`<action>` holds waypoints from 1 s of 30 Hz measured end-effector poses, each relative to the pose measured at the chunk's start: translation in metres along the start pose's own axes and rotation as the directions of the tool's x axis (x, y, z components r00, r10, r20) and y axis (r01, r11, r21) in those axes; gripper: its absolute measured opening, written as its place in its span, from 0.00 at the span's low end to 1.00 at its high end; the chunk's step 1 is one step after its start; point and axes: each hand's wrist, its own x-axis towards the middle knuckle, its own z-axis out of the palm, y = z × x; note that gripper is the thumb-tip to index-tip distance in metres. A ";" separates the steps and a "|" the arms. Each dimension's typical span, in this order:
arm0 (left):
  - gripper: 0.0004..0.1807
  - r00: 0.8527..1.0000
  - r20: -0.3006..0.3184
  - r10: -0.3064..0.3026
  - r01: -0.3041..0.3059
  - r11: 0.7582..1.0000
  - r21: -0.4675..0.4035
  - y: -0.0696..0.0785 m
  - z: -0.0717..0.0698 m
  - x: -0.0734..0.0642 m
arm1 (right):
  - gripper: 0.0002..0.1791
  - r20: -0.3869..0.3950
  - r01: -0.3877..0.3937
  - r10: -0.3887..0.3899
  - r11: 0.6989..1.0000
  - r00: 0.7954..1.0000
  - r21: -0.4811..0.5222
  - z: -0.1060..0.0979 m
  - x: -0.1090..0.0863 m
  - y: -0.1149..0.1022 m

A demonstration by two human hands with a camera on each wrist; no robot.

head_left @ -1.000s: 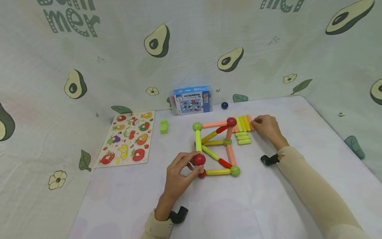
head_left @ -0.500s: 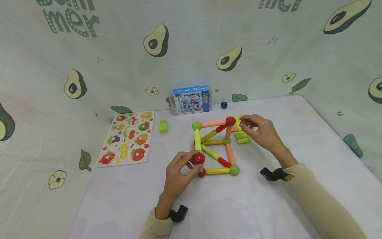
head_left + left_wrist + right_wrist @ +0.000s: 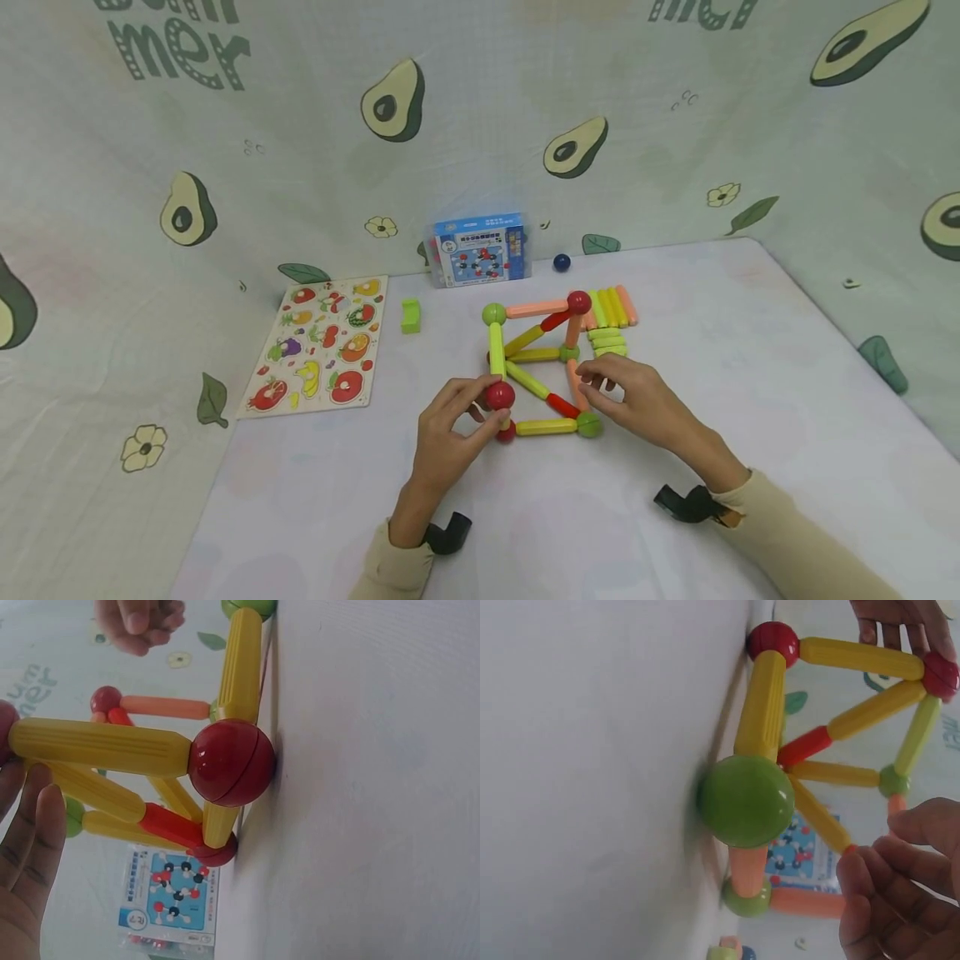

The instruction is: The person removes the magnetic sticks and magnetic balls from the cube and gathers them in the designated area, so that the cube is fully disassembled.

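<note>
Thumb and fingers of the left hand [image 3: 447, 437] pinch a red ball [image 3: 500, 395] at the near left upper corner of a ball-and-rod frame [image 3: 528, 380], which stands around the middle of the white table [image 3: 570, 517], in from its far edge. From that ball a green rod [image 3: 497, 350] runs back to a green ball [image 3: 493, 314]; below it, a yellow upright rod [image 3: 101, 746] reaches a lower red ball [image 3: 506, 431] that rests on the table. Fingers of the right hand [image 3: 637, 400] are loosely bent, thumb apart from forefinger, just beside the pink rod [image 3: 574, 379] along the frame's right side; whether they touch it I cannot tell. Near this hand sits the front green ball [image 3: 589, 425], joined to the lower red ball by a yellow base rod [image 3: 546, 427]. An upper pink rod [image 3: 536, 309] spans the back to a rear red ball [image 3: 578, 302].

Toward the table's far right corner, beside the frame, lie a row of pink, green and yellow rods [image 3: 617, 307] and a group of short green rods [image 3: 607, 342]. Along the far edge are a blue-and-white boxed set [image 3: 480, 250] and a dark blue ball [image 3: 562, 262]. A fruit-picture board [image 3: 322, 333] lies at the far left corner, with a light green block [image 3: 411, 321] to its right
</note>
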 end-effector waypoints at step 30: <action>0.23 0.942 0.121 -0.314 0.312 0.949 0.035 -0.037 -0.005 0.093 | 0.30 -0.074 0.089 -0.090 0.996 0.993 -0.019 0.039 0.044 -0.094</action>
